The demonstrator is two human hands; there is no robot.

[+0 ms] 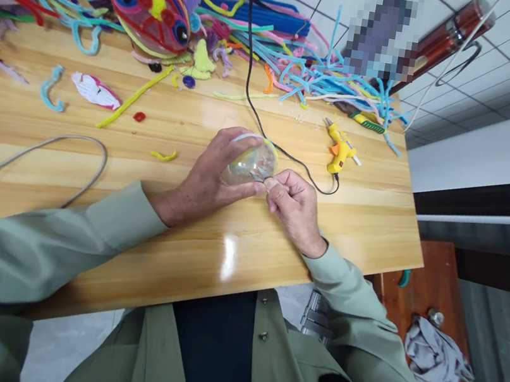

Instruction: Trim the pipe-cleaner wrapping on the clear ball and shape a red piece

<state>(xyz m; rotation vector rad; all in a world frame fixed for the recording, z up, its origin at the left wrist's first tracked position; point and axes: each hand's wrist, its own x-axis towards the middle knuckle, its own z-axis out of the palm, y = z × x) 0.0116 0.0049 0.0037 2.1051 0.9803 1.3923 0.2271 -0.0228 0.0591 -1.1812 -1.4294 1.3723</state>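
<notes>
My left hand cups the clear shell, fingers curved over the far side and thumb along the near edge, spread just as wide as its round body needs. My right hand is at the shell's right edge, thumb and forefinger drawn together in a tight pinch; I cannot tell what, if anything, lies between them. The shell sits in front of my chest, over the middle of the surface, and a pale strip runs along its far rim.

To work well here, I think the left hand should only cradle: the thin-looking wall may dent if I squeeze. The right hand should do the fine work with small, slow movements, my left thumb bracing close to the pinch so the shell cannot roll. Turning the shell a little towards me would probably let me see past my own fingertips.

The black cord passes just beyond my hands to the glue gun, so I would guard against snagging it. A yellow scrap lies left of my left hand.
</notes>
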